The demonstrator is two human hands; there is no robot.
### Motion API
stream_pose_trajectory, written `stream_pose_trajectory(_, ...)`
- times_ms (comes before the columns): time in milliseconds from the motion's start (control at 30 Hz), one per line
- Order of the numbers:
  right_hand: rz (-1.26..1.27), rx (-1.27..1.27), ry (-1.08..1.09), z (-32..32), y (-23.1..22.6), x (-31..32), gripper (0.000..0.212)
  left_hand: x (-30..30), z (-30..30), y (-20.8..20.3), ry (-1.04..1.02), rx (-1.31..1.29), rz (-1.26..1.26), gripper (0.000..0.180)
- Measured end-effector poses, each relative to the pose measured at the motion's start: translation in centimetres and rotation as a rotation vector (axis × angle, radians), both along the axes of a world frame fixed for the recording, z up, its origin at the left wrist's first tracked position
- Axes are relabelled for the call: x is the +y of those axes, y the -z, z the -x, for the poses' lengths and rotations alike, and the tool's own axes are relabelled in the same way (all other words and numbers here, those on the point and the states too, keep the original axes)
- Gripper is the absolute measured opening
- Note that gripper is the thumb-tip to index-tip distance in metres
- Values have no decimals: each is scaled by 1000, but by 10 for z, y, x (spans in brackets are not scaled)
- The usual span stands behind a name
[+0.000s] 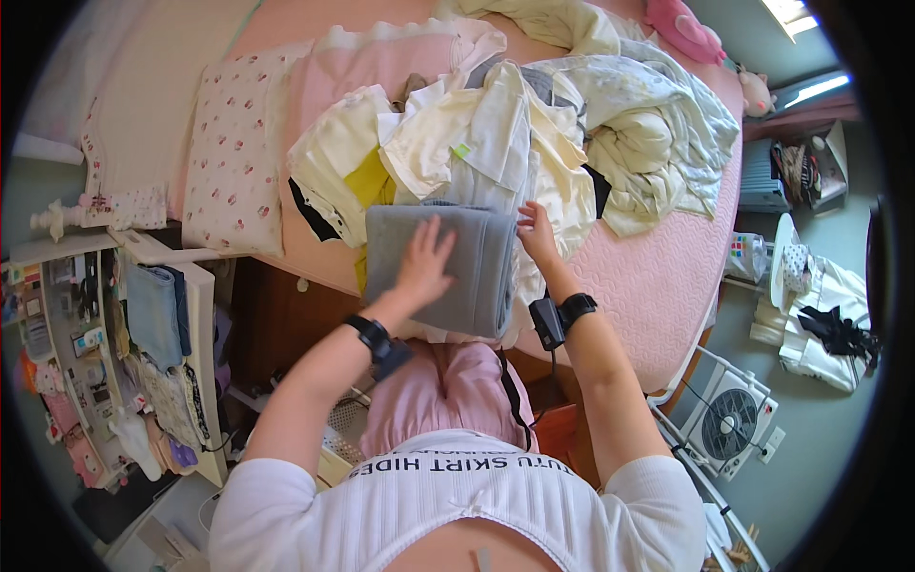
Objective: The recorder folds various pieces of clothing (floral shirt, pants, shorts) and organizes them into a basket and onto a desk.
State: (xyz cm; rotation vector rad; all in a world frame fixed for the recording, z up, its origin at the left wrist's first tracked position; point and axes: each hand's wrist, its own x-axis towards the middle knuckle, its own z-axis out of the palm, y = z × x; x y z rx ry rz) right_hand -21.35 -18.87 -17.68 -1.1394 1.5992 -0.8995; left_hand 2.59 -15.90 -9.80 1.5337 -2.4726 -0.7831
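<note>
A grey folded cloth, perhaps a garment, lies as a thick rectangle at the front edge of the bed, just before my lap. My left hand rests over its top with the fingers spread. By the cloth's upper right corner is my right hand, its fingers loosely bent and apart, with nothing seen in them. Behind the folded cloth spreads a heap of cream and white clothes. A yellow-green piece shows at the heap's left side.
A pink quilted bed carries a patterned pillow on the left and a crumpled pale quilt on the right. Pink plush toys sit at the far right. Shelves stand left; a fan stands right.
</note>
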Motion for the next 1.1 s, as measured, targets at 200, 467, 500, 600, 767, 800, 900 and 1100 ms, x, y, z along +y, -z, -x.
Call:
stream_pose_trajectory(200, -208, -133, -11, 13, 20, 67, 55, -6, 35, 16, -129, -55, -222, 85)
stream_pose_trajectory(467, -106, -109, -237, -23, -2, 112, 90, -11, 54, 18, -212, -191, -293, 82)
stream_pose_trajectory(500, -101, -109, -234, -19, 11, 116, 90, -13, 57, 17, -208, -190, -289, 82)
stream_pose_trajectory(600, -470, -239, -45, -16, 21, 114, 83, -16, 54, 15, -209, -182, -335, 80)
stream_pose_trajectory(767, -585, -393, -185, -25, -9, 104, 60, -14, 33, 10, -186, -69, -274, 75)
stream_pose_trajectory(800, -582, -393, -201, -31, -16, 102, 60, -8, 23, 17, -200, -71, -268, 75)
stream_pose_trajectory(900, -757, -309, -174, -38, -26, 101, 55, 28, -3, 35, -513, 159, 44, 64)
stream_pose_trajectory(1100, -717, -659, -153, -56, -59, 92, 52, 142, -100, 75, -1259, 601, -495, 58)
